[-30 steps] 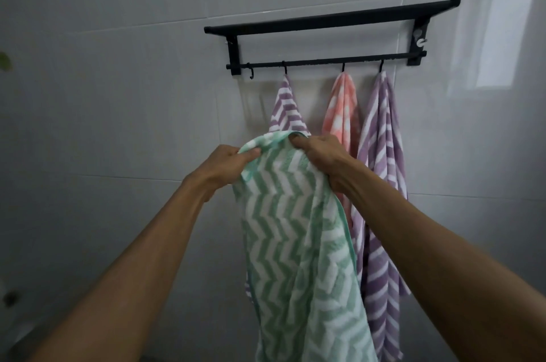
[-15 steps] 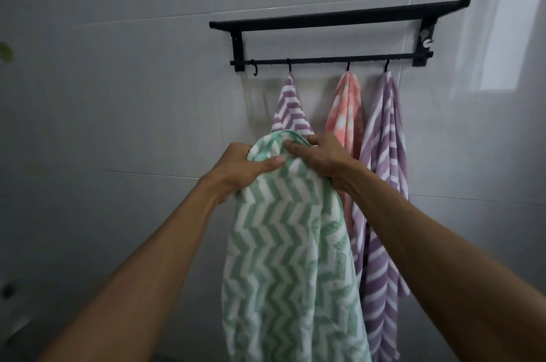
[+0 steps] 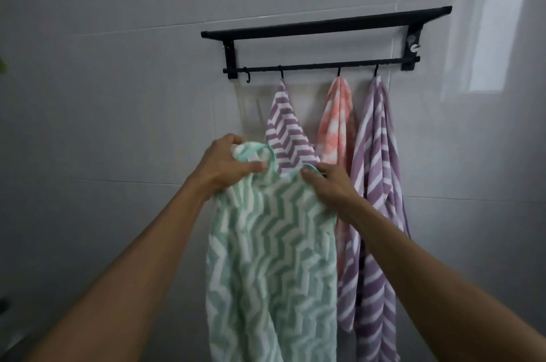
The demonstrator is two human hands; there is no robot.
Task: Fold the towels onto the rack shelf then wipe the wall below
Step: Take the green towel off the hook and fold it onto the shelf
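Observation:
A green-and-white zigzag towel (image 3: 271, 258) hangs from both my hands in front of the wall. My left hand (image 3: 227, 166) grips its top left part, where a hanging loop sticks up. My right hand (image 3: 331, 187) pinches the top edge a little to the right. Above them a black wall rack (image 3: 325, 25) has a flat shelf and a hook rail (image 3: 319, 66). From the rail hang a purple zigzag towel (image 3: 283, 131), a pink towel (image 3: 338, 125) and a purple striped towel (image 3: 375, 184). The green towel covers the lower part of the purple zigzag one.
Grey tiled wall (image 3: 118, 125) fills the view around and below the rack. The leftmost hook (image 3: 248, 79) on the rail is bare. A bright window reflection (image 3: 499, 36) lies on the tiles at the right.
My hands have moved apart along the green towel's top edge, which now sags between them. The towel's width has spread out. The three hung towels have not moved.

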